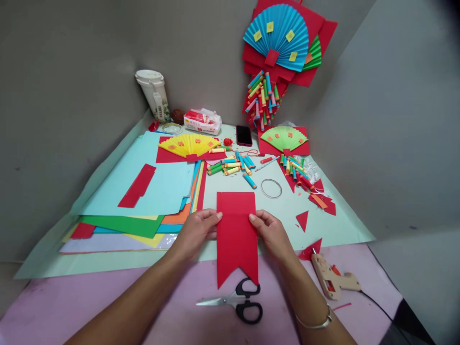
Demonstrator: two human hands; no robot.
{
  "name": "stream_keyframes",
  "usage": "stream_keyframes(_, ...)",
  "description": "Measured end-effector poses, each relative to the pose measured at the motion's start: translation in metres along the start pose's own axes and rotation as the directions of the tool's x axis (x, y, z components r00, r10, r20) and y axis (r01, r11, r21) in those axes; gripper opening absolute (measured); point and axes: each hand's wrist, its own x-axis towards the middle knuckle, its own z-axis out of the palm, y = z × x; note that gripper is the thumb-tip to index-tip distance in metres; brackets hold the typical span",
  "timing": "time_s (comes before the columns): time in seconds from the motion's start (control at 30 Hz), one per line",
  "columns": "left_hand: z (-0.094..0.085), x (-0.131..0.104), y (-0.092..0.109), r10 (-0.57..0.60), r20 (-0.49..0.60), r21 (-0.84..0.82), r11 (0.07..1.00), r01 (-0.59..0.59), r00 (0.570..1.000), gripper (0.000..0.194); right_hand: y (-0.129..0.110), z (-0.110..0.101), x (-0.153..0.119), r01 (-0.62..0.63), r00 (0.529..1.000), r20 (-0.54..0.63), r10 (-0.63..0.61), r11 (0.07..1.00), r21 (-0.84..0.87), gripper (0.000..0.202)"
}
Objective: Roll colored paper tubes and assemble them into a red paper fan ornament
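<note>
A red paper strip (pixel 237 239) with a V-notch cut in its lower end is held up in front of me by both hands. My left hand (pixel 197 227) pinches its left edge, thumb on the front face. Across from it, my right hand (pixel 269 230) grips the right edge the same way. A fold line crosses the strip near the thumbs. Just below the notched end lie black-handled scissors (pixel 230 301), blades a little apart and pointing left; one handle loop sits close under the strip's right tip. The fingertips behind the paper are hidden.
Coloured paper sheets (pixel 136 182) are stacked at left. Small paper rolls (pixel 237 164) lie behind the strip, near a yellow fan (pixel 190 145) and a green fan (pixel 284 139). A hot glue gun (pixel 334 278) with its cord rests at right. Red scraps (pixel 302 221) are scattered nearby.
</note>
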Motion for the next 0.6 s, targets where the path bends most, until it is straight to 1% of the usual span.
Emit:
stream_keyframes(0.2, 0.0005, -0.0009, -0.0004, 0.017, -0.002, 0.036, 0.999, -0.016, 1.0, 0.025, 0.001, 0.0024, -0.0008, -0.011, 1.0, -0.007, 0.011, 1.0, -0.008, 0.039)
stream_keyframes(0.4, 0.0024, -0.0017, 0.0013, 0.021, -0.012, 0.041, 0.999, -0.02, 1.0, 0.027, 0.0011, 0.0021, -0.0001, 0.002, 1.0, -0.012, -0.003, 0.999, -0.044, 0.039)
stream_keyframes(0.6, 0.0016, -0.0043, 0.003, 0.007, 0.047, -0.021, 1.0, -0.006, 0.999, 0.029, -0.0008, 0.0023, -0.0012, 0.002, 1.0, -0.024, -0.003, 0.999, -0.043, 0.041)
